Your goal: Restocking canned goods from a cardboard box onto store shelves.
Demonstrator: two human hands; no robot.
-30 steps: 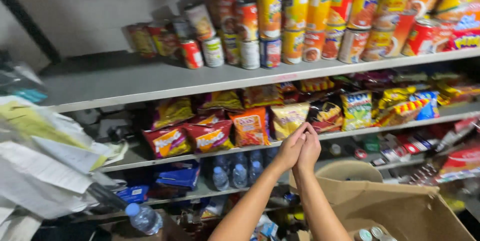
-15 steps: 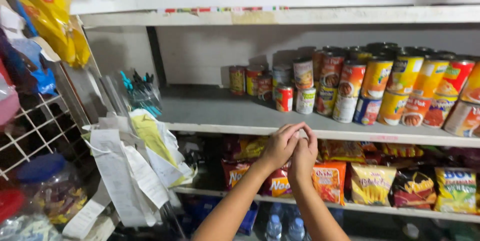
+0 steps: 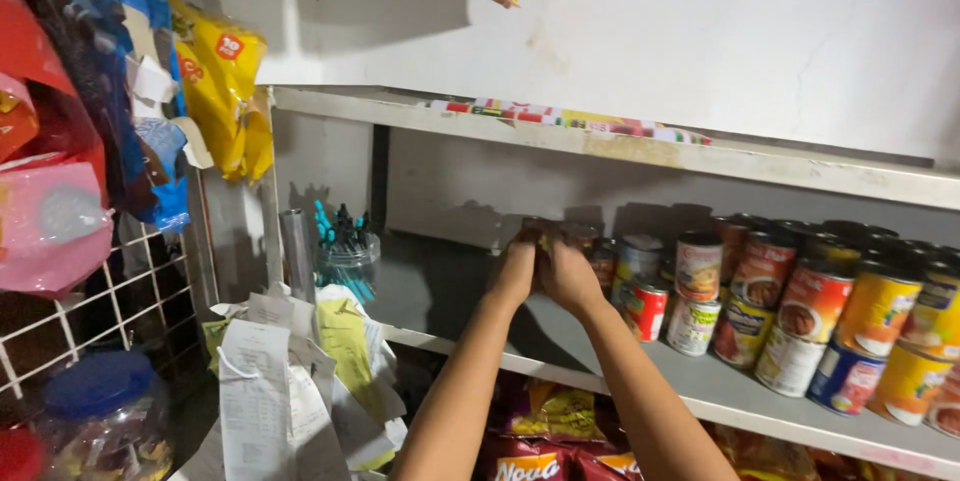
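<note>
Change: both hands have risen from in front of the snack bags to the grey shelf (image 3: 450, 291), and the view has swung up and left toward the hanging packets.
Can position: a small dark can (image 3: 537, 233) sits between the two hands at their fingertips, held up just above the shelf at the left end of the row of cans (image 3: 800, 311).
Can look: mostly hidden by fingers; only a dark top and a bit of yellowish label show.
Left hand: left hand (image 3: 514, 276) is curled narrow, fingers pressed on the can's left side.
Right hand: right hand (image 3: 568, 276) is curled narrow too, pressing the can's right side and touching the left hand.
Nearby: a red can (image 3: 646, 309) stands just right of the right wrist; a cup of pens (image 3: 345, 256) stands well left; paper slips (image 3: 270, 381) hang below.
</note>
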